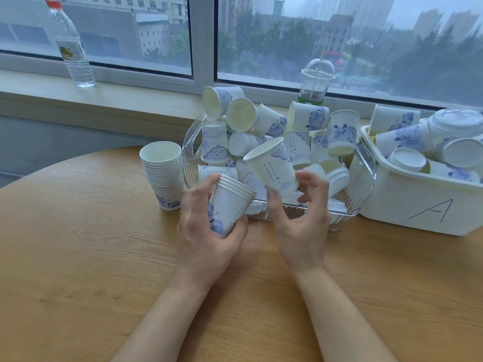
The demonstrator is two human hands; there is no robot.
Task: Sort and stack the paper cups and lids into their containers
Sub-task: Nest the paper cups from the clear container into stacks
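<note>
**White paper cup held above a nested stack, ready for insertion**

White paper printed with blue flowers: a single cup point(271, 163) is pinched near its base by the right hand point(300, 212), tilted, just in front of the clear tray point(363, 184). The left hand point(206, 226) curls round a short nested stack point(230, 202) just left of the tray's front edge, mouth angled toward the single cup. Judged from appearance, the cups are light, thin-walled and easily crushed; hold them at the stiffer base or rolled rim, not mid-wall. Loose cups and lids fill the tray. A taller finished stack point(163, 176) stands on the desk point(78, 257) left of the tray; the white bin marked A point(418, 202) sits right of it; a water bottle point(70, 45) stands well behind on the sill.
</note>
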